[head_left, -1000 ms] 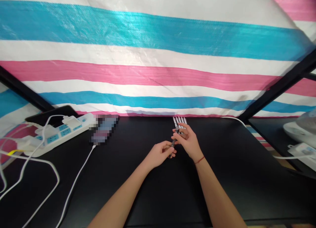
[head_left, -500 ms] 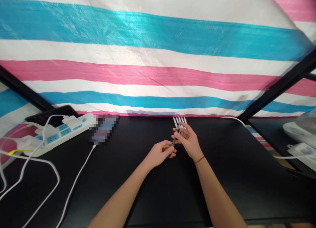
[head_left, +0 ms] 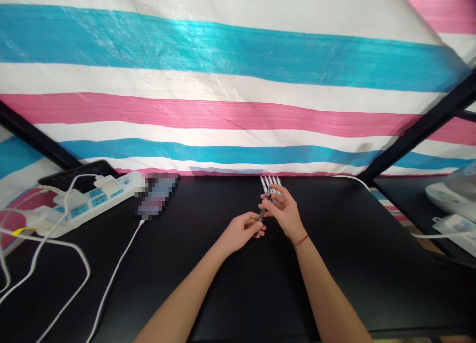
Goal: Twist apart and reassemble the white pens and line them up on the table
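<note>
A slim, dark, partly see-through pen (head_left: 262, 214) is held on a slant over the black table, in front of me. The fingers of my left hand (head_left: 243, 230) close round its lower end. My right hand (head_left: 282, 210) pinches the upper part between thumb and fingers. Just behind my right hand, several white pens (head_left: 265, 183) lie side by side near the table's back edge, partly covered by my fingers. Finer details of the held pen are too small to make out.
A white power strip (head_left: 107, 197) with plugs and loose white cables lies at the left. Beside it, a phone (head_left: 156, 197) is attached to a white cable (head_left: 119, 268). Striped sheeting (head_left: 238, 115) hangs behind the black table (head_left: 334, 278). Another power strip (head_left: 459, 229) is at right.
Both hands keep nearly the same place and grip on the pen. The camera view has shifted very slightly.
</note>
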{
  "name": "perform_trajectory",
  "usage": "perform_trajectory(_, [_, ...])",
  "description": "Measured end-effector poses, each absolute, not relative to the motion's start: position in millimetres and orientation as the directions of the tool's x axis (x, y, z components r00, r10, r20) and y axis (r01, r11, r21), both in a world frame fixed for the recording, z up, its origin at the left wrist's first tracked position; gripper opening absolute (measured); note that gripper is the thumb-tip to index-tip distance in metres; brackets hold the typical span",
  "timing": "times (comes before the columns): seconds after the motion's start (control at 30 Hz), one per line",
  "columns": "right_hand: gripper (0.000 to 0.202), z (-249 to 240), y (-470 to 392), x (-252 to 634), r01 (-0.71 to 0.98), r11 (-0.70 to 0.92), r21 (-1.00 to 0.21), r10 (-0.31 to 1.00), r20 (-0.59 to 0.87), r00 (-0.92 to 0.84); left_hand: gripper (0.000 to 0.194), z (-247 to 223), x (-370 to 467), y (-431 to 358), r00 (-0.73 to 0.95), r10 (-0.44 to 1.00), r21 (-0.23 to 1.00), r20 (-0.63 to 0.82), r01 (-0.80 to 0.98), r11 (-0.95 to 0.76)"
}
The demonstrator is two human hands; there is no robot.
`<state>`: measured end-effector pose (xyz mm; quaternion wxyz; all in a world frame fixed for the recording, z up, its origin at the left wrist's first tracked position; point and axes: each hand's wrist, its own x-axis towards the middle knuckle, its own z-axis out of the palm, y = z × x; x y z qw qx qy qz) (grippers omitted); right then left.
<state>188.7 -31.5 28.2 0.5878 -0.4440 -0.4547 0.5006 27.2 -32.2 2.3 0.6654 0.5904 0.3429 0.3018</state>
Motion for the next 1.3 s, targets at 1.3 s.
perform_trajectory(1.3, [0.028,16.0,-22.4,230.9,0.572,-0.042,-0.819,0.886,0.234,0.4,0.041,4.7,29.7,-24.1,0.211,0.961,0.938,-0.178,-0.259,0.23])
